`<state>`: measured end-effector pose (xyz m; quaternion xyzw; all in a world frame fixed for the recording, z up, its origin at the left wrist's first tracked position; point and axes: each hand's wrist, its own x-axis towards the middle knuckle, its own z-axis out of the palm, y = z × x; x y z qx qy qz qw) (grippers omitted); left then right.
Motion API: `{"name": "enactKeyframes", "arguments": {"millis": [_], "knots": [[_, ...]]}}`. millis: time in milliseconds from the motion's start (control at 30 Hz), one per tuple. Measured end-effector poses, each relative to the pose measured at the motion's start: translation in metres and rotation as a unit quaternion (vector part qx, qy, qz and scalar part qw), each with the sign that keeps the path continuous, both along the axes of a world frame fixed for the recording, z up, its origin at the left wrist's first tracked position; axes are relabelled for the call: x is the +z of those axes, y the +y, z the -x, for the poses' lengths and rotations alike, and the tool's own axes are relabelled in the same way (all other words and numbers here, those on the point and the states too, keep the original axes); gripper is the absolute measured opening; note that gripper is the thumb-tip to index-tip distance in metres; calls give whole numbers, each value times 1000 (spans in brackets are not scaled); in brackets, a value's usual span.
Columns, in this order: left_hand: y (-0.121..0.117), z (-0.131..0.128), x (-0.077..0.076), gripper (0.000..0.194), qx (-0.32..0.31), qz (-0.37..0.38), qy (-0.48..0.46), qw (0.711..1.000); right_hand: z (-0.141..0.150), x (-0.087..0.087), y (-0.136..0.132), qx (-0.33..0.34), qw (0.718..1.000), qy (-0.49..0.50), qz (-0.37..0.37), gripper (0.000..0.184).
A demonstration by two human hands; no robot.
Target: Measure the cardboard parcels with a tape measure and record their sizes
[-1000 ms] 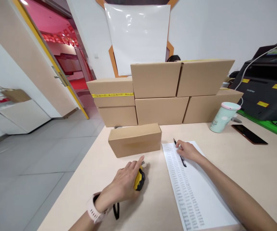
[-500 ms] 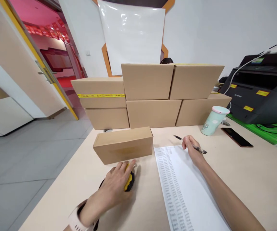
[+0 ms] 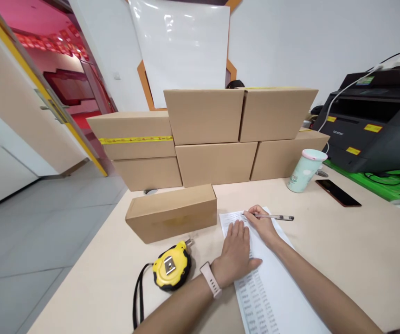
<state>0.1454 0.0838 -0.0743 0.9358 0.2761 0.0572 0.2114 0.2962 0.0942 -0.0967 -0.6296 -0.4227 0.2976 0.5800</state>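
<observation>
My right hand (image 3: 261, 226) grips a pen (image 3: 276, 217), its tip at the top rows of a sheet of paper (image 3: 290, 287) with columns of small writing down its left side. Flat on that sheet, fingers stretched out, lies my left hand (image 3: 236, 253); a pale pink watch band circles the wrist. A yellow and black tape measure (image 3: 171, 266) rests on the table left of the paper, its black strap trailing toward me. Behind the tape measure sits a long, narrow cardboard box (image 3: 175, 215), closed.
Stacked cardboard boxes (image 3: 217, 164) form a wall across the back of the table (image 3: 353, 260). A mint-green tumbler (image 3: 306, 171) and a dark phone (image 3: 338, 192) stand and lie at right, near a black printer (image 3: 370, 120). Someone's dark hair (image 3: 235, 84) shows behind the boxes.
My left hand has let go of the tape measure and moved right onto the paper. My right hand has turned the pen and brought its tip to the sheet's top left.
</observation>
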Motion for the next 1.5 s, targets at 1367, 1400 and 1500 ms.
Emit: {"name": "enactKeyframes", "arguments": {"millis": [1367, 1400, 1500], "knots": [[4, 4, -6, 86, -5, -153, 46, 987, 0, -12, 1, -20, 993, -120, -9, 23], [4, 4, -6, 86, -4, -153, 46, 987, 0, -12, 2, -20, 993, -119, -10, 24], [4, 4, -7, 87, -4, -153, 45, 987, 0, -11, 2, -25, 993, -118, -14, 24]]}}
